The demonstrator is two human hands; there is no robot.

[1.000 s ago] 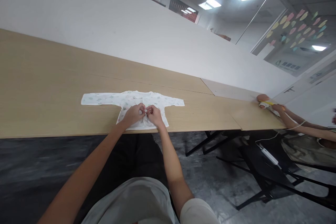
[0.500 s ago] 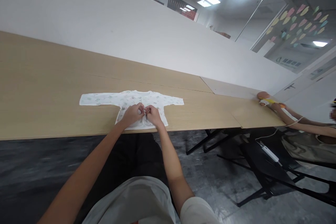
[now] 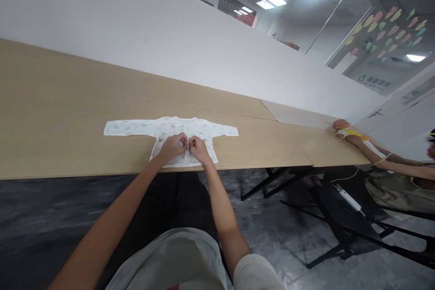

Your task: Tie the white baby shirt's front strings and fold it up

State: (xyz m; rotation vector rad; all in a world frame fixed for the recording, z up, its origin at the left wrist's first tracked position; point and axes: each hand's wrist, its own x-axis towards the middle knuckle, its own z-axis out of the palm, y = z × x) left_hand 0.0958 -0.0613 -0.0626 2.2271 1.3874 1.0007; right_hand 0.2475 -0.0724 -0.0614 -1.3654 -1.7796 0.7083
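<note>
A white baby shirt (image 3: 204,130) with a small coloured print lies spread on the table, its sleeves stretched out to both sides. Over its lower front, my left hand (image 3: 174,147) pinches the cloth near the middle opening. My right hand (image 3: 197,148) pinches the other side of the opening, its fingertips close beside the left ones. Whatever small fastening may be between the fingers is hidden by them. The shirt's lower hem reaches nearly to the table's front edge.
The long wooden table (image 3: 68,99) runs along a white wall (image 3: 118,31). At its right end a co-worker's hands touch a doll (image 3: 340,125) in yellow and white. Below stands a black folding chair (image 3: 343,213) with a white power strip (image 3: 350,200) on it.
My fingertips have drawn slightly apart at the shirt's opening; both hands otherwise keep their place. The co-worker's hand has shifted a little on the doll.
</note>
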